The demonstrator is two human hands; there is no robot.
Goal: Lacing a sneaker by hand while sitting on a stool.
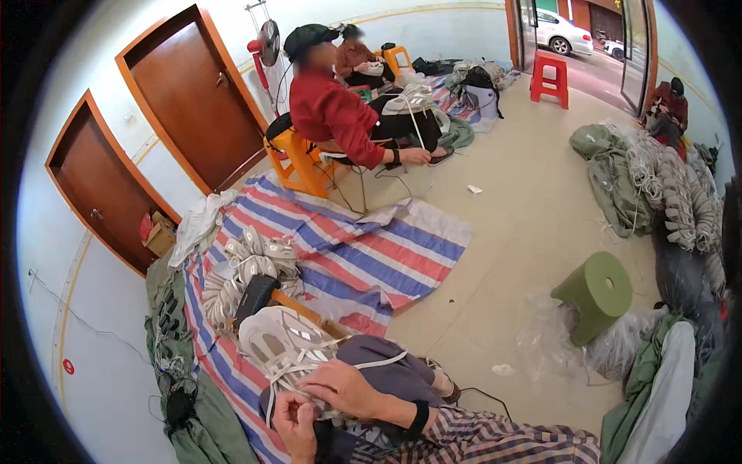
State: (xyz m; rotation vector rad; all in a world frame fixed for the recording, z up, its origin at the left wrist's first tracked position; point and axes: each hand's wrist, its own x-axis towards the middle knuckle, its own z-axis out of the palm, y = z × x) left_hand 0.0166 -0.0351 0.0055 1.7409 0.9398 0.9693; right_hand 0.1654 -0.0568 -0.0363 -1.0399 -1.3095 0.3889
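Observation:
A pale grey-and-white shoe upper (pixel 267 344) rests on my lap, with white shoelace (pixel 384 361) strands crossing its front and one loose end reaching right over my dark trousers. My left hand (pixel 296 424) is closed at the near end of the upper, thumb and bent fingers pinching the lace. Just right of it, my right hand (pixel 346 389) lies over the near part of the upper, its fingers drawn together on the lacing. The exact grip at the fingertips is partly hidden. A black band circles my right wrist, below a checked sleeve.
Bundled shoe uppers (pixel 255 259) lie left on a striped sheet (pixel 363 259). A green stool (pixel 595 290) stands right beside clear plastic bags; more uppers (pixel 676 201) are heaped beyond. A person in red (pixel 332 116) sits ahead on a yellow chair; others work farther off.

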